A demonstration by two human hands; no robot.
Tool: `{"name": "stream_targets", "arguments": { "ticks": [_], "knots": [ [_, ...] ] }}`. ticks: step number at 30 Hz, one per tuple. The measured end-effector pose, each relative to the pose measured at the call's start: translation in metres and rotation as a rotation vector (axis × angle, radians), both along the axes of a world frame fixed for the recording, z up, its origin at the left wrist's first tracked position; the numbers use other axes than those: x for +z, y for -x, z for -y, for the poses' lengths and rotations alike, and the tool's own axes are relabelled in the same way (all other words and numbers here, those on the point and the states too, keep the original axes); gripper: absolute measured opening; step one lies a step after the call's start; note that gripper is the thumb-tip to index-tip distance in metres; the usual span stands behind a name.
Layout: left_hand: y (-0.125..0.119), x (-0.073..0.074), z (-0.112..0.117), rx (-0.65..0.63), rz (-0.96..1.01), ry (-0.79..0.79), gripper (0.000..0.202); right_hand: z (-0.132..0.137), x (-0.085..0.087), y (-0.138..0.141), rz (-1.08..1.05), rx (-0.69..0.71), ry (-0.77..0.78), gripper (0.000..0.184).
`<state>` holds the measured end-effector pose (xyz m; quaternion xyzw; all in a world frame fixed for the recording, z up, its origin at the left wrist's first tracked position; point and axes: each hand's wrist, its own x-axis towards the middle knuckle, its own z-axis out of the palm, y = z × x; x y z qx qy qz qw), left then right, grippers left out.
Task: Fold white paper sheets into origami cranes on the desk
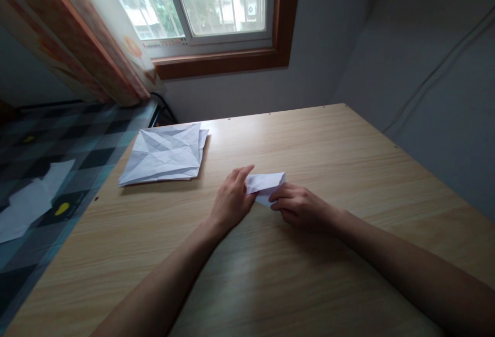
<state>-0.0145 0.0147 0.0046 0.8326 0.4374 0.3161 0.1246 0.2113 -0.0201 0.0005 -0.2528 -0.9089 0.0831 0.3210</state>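
A small folded piece of white paper (266,182) lies at the middle of the wooden table (328,141), held between both hands. My left hand (232,200) pinches its left end, fingers curled around it with the index finger stretched along the top. My right hand (299,207) grips its right lower side with closed fingers. A stack of creased white paper sheets (164,154) lies flat near the table's far left corner, apart from both hands.
Left of the table is a bed with a dark checked cover (46,156), with a white sheet (27,200) lying on it. A window (201,2) with a curtain (96,33) is behind the table. Grey walls stand at the back and right.
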Motion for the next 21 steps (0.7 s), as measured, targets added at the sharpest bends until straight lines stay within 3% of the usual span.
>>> {"name": "stream_targets", "arguments": {
  "ticks": [4,7,10,14,21],
  "knots": [
    [0.002,0.002,0.001,0.034,0.034,-0.063,0.034,0.002,0.003,0.000,0.017,-0.004,0.023,0.025],
    [0.005,0.005,0.005,0.036,0.017,-0.283,0.020,0.003,0.003,0.000,0.069,-0.038,0.030,0.024],
    [0.005,0.010,0.011,-0.155,-0.076,-0.426,0.005,0.003,0.002,0.001,0.158,-0.118,0.015,0.027],
    [0.001,0.014,0.014,-0.428,-0.209,-0.331,0.013,0.005,0.002,0.005,0.220,-0.205,0.029,0.032],
    [0.000,0.015,0.009,-0.472,-0.343,-0.227,0.027,0.004,0.006,-0.002,0.179,-0.185,-0.005,0.035]
  ]
}}
